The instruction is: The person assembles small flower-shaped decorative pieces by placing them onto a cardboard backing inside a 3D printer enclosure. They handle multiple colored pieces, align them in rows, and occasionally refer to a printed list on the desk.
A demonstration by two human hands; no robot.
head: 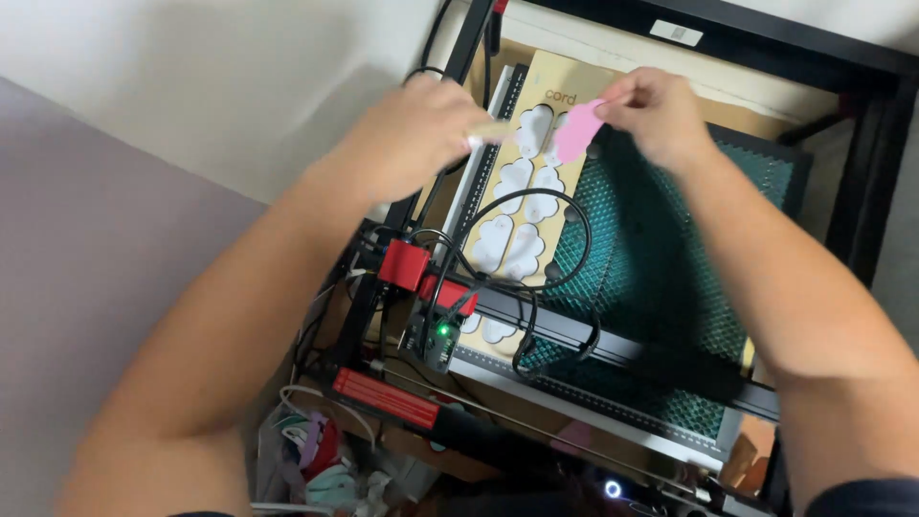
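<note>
The right hand [656,110] pinches a thin, flat pink cut-out [577,132] with a scalloped, cloud-like outline between thumb and fingertips, holding it in the air. The left hand [412,134], just across from it, is curled nearly closed around a pale, blurred strip [490,132] whose end points toward the pink piece; what that strip is made of cannot be told. Directly under both hands lies a light tan wooden sheet [560,81], smooth and flat, with two columns of the same scalloped shapes cut out of it, showing white through the openings. Below the right hand spreads a dark green honeycomb bed [670,249] of fine metal mesh. Nearer the body, a black metal gantry rail [613,349] crosses the bed, carrying a red laser head [404,264] and looping black cables [565,258]. Beneath the left forearm, a heap of small pastel scraps [321,460] sits beside the machine's frame.
</note>
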